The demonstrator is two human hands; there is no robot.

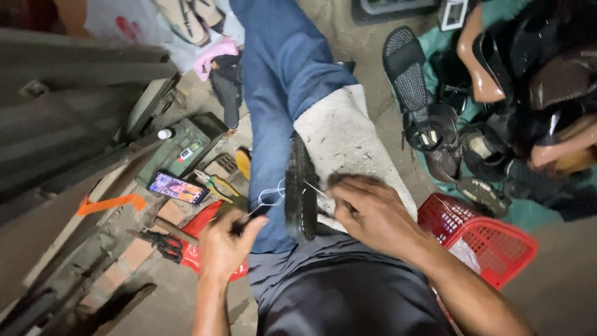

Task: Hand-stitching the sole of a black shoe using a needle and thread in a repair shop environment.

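A black shoe sole (301, 186) stands on edge on my lap, between a blue trouser leg (273, 93) and a white cloth (348, 137) over my thigh. My left hand (227, 244) grips a thin awl-like tool whose metal tip reaches toward the sole, with a loop of pale thread (272, 196) beside it. My right hand (372, 211) rests on the cloth at the sole's right side, pinching the thread where it comes out of the sole.
A phone (178, 187) with a lit screen lies left, near pliers (217, 184), scissors (163, 244) and a green box (186, 146). A red plastic basket (479, 236) sits right. A pile of dark shoes and sandals (497, 93) fills the upper right.
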